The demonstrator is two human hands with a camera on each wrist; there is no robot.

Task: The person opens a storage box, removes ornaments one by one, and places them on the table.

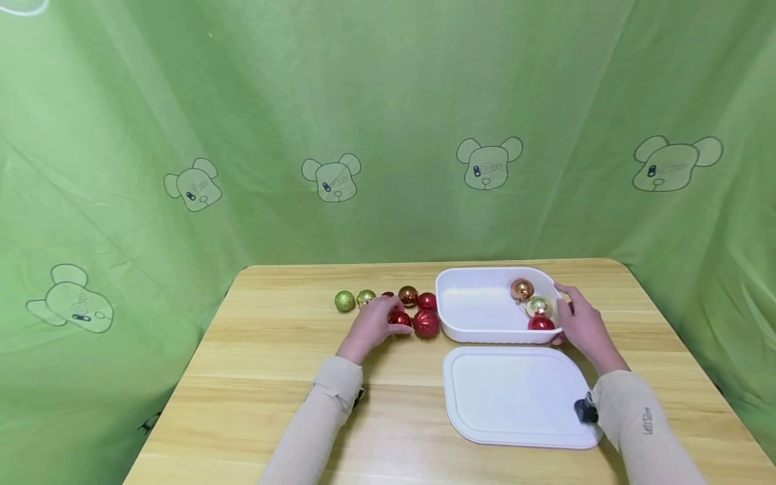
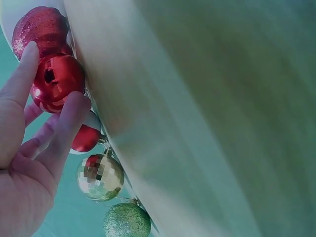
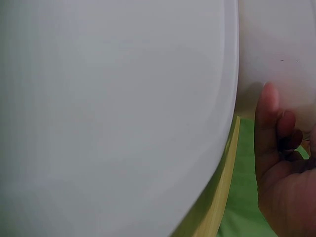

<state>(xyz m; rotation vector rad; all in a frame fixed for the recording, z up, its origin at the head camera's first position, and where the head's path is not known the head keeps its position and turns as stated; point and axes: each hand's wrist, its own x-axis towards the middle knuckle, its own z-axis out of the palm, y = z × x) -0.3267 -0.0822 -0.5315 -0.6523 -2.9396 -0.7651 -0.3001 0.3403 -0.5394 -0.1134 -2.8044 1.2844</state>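
Glossy red ball (image 2: 64, 76): smooth, mirror-like sphere; sits over the counter (image 1: 261, 404), left of the white box, beside a ridged red glitter ball (image 1: 426, 324).
Left grip (image 1: 378, 320): my fingers and thumb bend round the glossy red ball, part-spread to its width; firmness I cannot tell.
Step in hand: I judge it to be picking up this ball.
Next move: in my judgement calls for an even pinch, as the slick curve could roll out.
Neighbours: grainy green glitter ball (image 1: 344, 301), faceted gold ball (image 2: 100, 177), smooth brown ball (image 1: 408, 296).
White box (image 1: 475, 310): rounded corners, open top; a copper ball (image 1: 522, 289) and two others inside, at the right end.
Right grip (image 1: 582, 323): curled on the box's right rim.
Lid (image 1: 515, 397): flat, matt white, nearer me.
Counter: pale wood grain.
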